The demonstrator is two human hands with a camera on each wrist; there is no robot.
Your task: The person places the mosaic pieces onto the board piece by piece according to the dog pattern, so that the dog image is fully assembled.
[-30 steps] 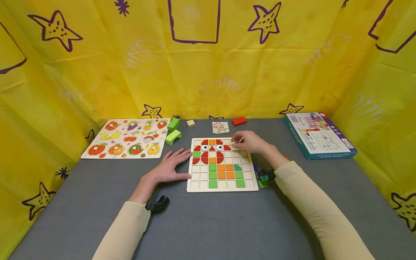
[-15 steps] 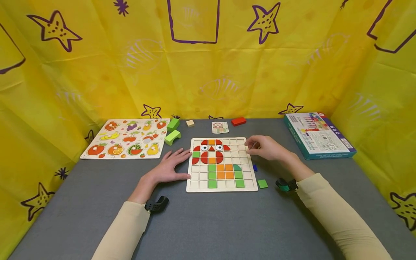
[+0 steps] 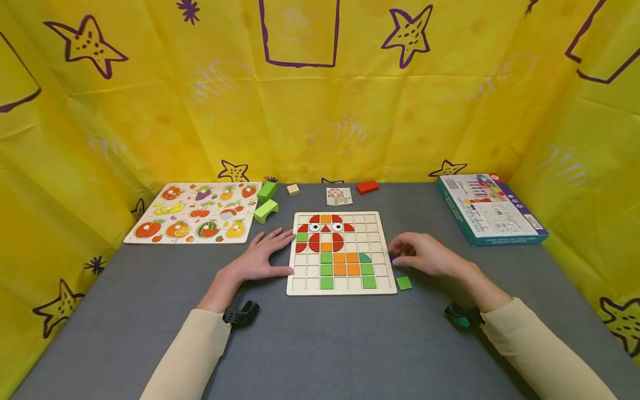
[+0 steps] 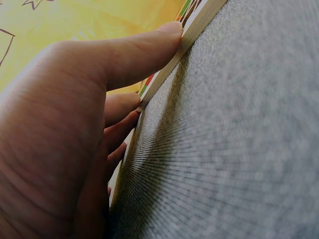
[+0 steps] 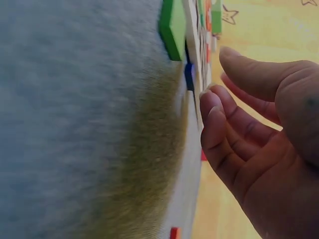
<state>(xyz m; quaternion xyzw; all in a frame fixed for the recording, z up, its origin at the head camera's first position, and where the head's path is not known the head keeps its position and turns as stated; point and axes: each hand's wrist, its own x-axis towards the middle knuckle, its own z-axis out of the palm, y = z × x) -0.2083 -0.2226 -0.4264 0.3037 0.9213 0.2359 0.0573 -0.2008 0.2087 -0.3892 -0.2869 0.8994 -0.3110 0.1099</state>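
Note:
A wooden grid board lies on the table, holding red, orange, green and teal tiles and two round eye pieces. Against its left edge rest the straight, spread fingers of my left hand; the left wrist view shows the thumb touching the board's side. My right hand hovers off the right edge, fingers loosely bent. Nothing sits between its thumb and fingertips in the right wrist view. Beneath it, a small blue piece is partly hidden in the head view. A loose green square tile lies nearer the front.
A fruit puzzle board lies at the back left beside green blocks. Behind the grid are a beige block, a picture card and a red block. A game box is at the right.
My right hand has left the board's upper right cells, moving right and then towards me, to above the blue piece. The left hand stays where it was.

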